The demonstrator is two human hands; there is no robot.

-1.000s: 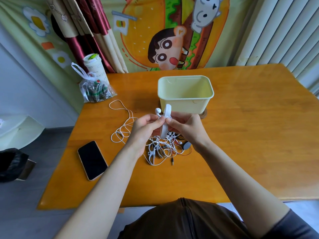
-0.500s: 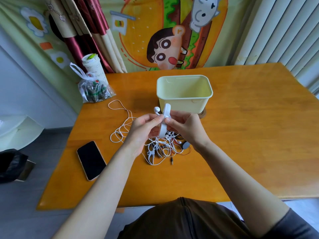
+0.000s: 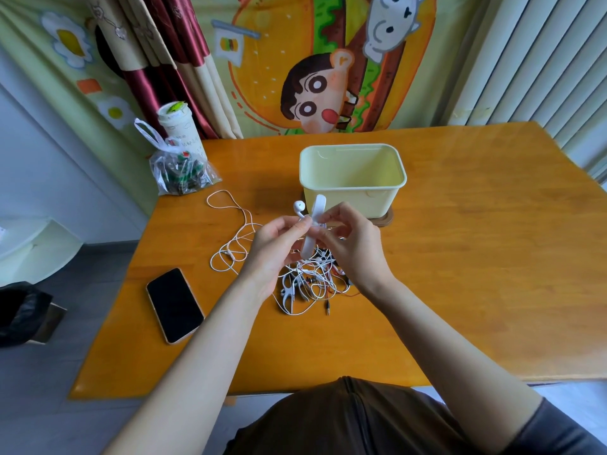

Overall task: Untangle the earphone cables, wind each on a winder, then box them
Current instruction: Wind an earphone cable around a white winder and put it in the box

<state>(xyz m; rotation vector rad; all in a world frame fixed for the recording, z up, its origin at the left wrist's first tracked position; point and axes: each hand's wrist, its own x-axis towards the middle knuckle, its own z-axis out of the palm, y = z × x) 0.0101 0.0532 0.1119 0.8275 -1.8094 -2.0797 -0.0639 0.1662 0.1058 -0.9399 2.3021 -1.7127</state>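
The left hand (image 3: 279, 247) pinches the earbud cable (image 3: 299, 212) against the winder (image 3: 314, 224); the right hand (image 3: 353, 247) grips it. Wind snug, even turns, clear of the tangle (image 3: 308, 279) at 6 o'clock.

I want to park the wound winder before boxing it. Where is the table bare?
The widest bare stretch of table lies right of the box and cable tangle, out to the right edge. A strip along the near edge, this side of the phone and tangle, is also bare. Crowded: the left side, with bag and phone.
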